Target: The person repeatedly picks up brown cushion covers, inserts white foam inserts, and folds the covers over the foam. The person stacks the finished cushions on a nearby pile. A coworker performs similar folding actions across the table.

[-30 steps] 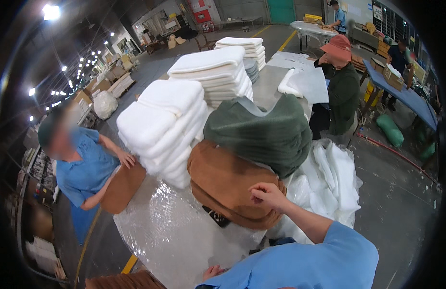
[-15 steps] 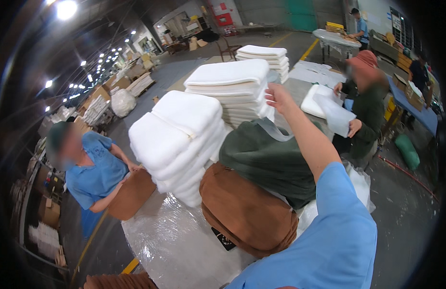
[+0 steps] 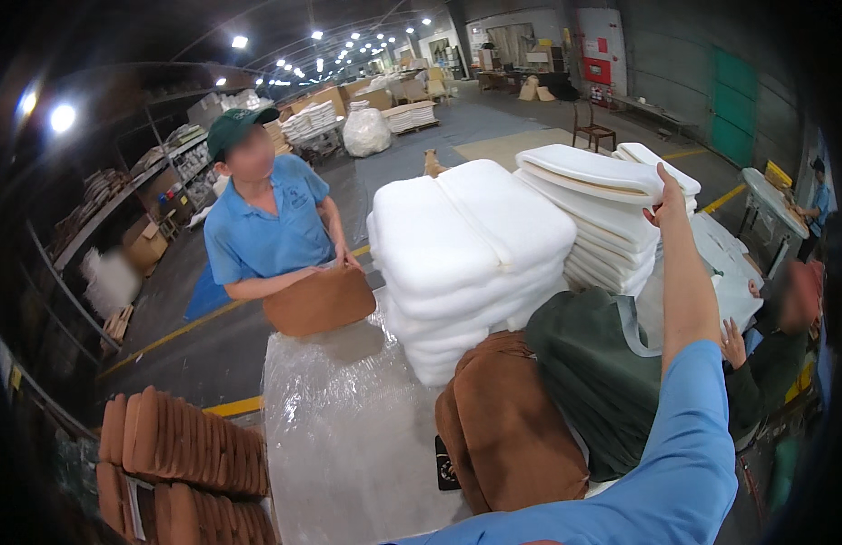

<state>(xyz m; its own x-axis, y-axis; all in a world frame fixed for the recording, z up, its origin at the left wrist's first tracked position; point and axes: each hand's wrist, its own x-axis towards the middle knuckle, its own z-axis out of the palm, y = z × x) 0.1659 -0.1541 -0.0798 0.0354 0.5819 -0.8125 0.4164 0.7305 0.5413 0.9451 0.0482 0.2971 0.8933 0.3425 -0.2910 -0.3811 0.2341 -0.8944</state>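
My right hand (image 3: pixel 664 195) reaches far across the table and grips the near end of a white foam pad (image 3: pixel 589 171). That pad is bent and partly raised on top of a stack of similar white pads (image 3: pixel 612 238). Beside the stack stands a pile of thicker, fluffy white pads (image 3: pixel 475 222). Under my forearm lies dark green fabric (image 3: pixel 589 363) with a pale strap (image 3: pixel 632 329). Brown fabric covers (image 3: pixel 521 427) are heaped closer to me. My left hand is out of the picture.
A co-worker in a blue shirt (image 3: pixel 275 213) holds a brown cushion (image 3: pixel 321 302) at the plastic-covered table (image 3: pixel 348 436). Brown cushions (image 3: pixel 189 445) stand stacked at lower left. Another person in a red hat (image 3: pixel 802 291) is close on the right, hand raised.
My view has swung right. My right hand has gone from beside the white stack to holding its top pad, whose near end has come up. The right-hand co-worker's hands have moved.
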